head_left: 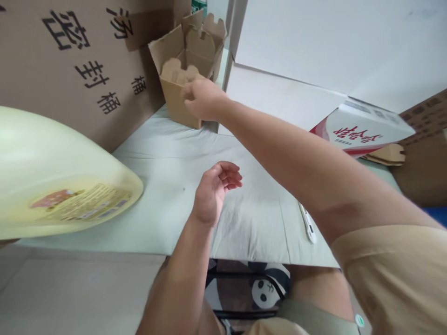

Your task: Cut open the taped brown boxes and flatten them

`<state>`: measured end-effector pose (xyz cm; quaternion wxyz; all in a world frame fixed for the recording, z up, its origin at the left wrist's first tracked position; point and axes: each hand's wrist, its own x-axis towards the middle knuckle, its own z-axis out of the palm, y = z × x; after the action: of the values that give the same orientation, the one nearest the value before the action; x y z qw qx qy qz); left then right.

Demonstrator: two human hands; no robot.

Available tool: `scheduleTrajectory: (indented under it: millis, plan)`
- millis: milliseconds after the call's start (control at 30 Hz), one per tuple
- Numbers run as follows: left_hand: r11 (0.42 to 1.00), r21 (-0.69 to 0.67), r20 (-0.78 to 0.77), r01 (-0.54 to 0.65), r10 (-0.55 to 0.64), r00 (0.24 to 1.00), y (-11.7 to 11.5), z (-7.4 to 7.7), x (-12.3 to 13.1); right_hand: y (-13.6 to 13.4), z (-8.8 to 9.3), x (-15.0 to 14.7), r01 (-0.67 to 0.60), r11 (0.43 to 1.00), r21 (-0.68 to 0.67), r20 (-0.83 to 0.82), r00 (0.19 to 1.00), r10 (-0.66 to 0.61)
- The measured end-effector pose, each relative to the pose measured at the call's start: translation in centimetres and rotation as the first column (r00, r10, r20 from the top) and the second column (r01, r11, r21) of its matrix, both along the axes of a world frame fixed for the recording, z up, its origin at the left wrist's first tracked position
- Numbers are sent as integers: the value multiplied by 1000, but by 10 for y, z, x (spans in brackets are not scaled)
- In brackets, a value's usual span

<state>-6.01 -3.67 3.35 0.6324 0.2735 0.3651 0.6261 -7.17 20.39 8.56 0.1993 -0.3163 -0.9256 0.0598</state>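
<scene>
My right hand (200, 98) reaches far forward and grips the near wall of a small open cardboard box (188, 60) that stands upright at the back of the pale cloth-covered surface (167, 181). Its fingers are closed on the box's front edge and flap. My left hand (214, 188) hovers over the middle of the cloth, palm turned up, fingers loosely curled and apart, holding nothing.
A big pale-yellow plastic container (59, 177) with a label fills the left. A large brown carton (77, 56) with black characters stands behind it. A red-and-white carton (359, 125) and flat cardboard (387, 153) lie at right, a white slim object (309, 225) near the cloth's edge.
</scene>
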Motion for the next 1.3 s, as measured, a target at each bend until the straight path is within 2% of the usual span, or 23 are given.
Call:
scheduleTrajectory:
  millis: [100,200,300,400,500,567,633,733,767,800,833,867,900,967,1000,1033,1100,1167,1233,1300]
  plan:
    - [1000,3,22,-24,24,999,0,2,-1,-6,7,9,35,994,-108,174,985,-16]
    - [998,-1,33,-62,62,998,0,4,1,-18,16,19,145,976,-161,121,985,-126]
    - [996,-1,37,-91,91,995,1,5,3,-23,21,19,246,921,-301,81,969,-233]
    - [993,22,4,-116,116,993,3,2,4,-28,23,18,222,881,-418,19,972,-235]
    - [963,78,-160,-258,268,950,3,-4,2,-45,23,26,198,899,-391,-74,967,-245]
    - [899,169,-358,-405,439,824,1,-9,-1,-64,21,42,204,925,-319,-150,953,-262]
    - [780,325,-499,-536,622,604,-1,-12,-3,-89,16,66,221,941,-255,-233,931,-282]
    - [507,547,-450,-667,849,276,-3,-13,-10,-137,1,114,239,944,-227,-341,889,-307]
    - [421,575,-404,-702,892,204,-3,-13,-13,-156,-6,133,247,942,-228,-375,870,-319]
    - [364,576,-367,-732,915,167,-2,-13,-16,-175,-14,153,248,940,-233,-427,842,-328]
    - [350,554,-340,-755,923,179,0,-13,-18,-196,-22,172,209,944,-256,-558,766,-321]
    - [381,516,-316,-768,917,242,2,-13,-19,-216,-29,192,175,949,-262,-668,677,-309]
    - [457,474,-287,-753,888,359,4,-14,-18,-236,-36,212,146,953,-267,-729,616,-299]
    - [655,431,-212,-621,742,636,7,-17,-13,-272,-46,248,155,942,-298,-768,547,-333]
    - [725,443,-181,-526,648,740,8,-19,-8,-286,-50,264,183,935,-305,-774,524,-355]
    - [764,470,-161,-443,567,808,7,-21,-2,-297,-53,277,223,925,-308,-768,516,-380]
    - [784,537,-172,-310,461,870,5,-24,8,-312,-59,296,310,904,-294,-741,524,-420]
    - [790,578,-241,-204,405,882,3,-26,16,-318,-65,305,410,874,-261,-710,532,-461]
    - [803,585,-357,-113,380,854,2,-27,19,-319,-71,303,490,836,-249,-715,489,-499]
    - [806,587,-450,-81,407,795,2,-26,20,-318,-77,296,507,808,-300,-739,412,-533]
